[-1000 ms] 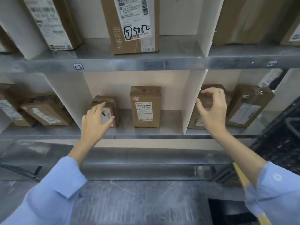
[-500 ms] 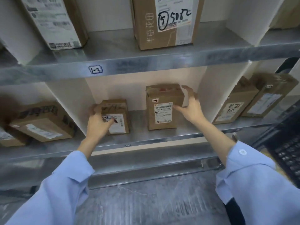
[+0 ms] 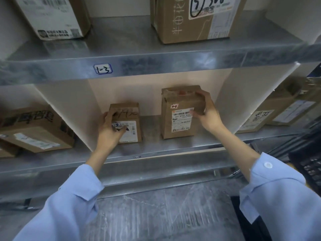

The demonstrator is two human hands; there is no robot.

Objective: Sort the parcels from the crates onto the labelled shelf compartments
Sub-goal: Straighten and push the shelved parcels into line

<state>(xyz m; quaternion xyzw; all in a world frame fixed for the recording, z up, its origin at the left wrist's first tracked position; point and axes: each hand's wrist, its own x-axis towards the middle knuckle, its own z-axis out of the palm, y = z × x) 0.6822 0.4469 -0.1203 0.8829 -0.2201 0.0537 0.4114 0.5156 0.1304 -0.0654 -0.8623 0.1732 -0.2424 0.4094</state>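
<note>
Setting: metal shelf unit (image 3: 173,147) with white dividers, grey stone floor (image 3: 156,214) below.
Left hand (image 3: 110,132): clamped on the small parcel (image 3: 129,113); fingers round its left edge, thumb across the front label.
Right hand (image 3: 207,113): clamped on the tall parcel (image 3: 178,126); fingers over the top right corner, thumb on the front label.
Hands: apart, one parcel each.
Small parcel: upright on the lower shelf, left part of the middle compartment, near the left divider (image 3: 69,108); handwriting on the upper front.
Tall parcel: upright in the same compartment, right of the small parcel, a gap between the two; sticker (image 3: 174,106) reading "2-3" above the barcode label.
Compartment tag (image 3: 102,68): "1-3", on the front edge of the upper shelf.
Sleeves (image 3: 66,206): light blue, both forearms.
Left compartment: brown parcel (image 3: 34,131), lying tilted.
Right compartment: leaning parcels (image 3: 264,115).
Upper shelf: left carton (image 3: 52,16) and centre carton (image 3: 199,21).
Right edge: black crate (image 3: 311,164), partly in view.
</note>
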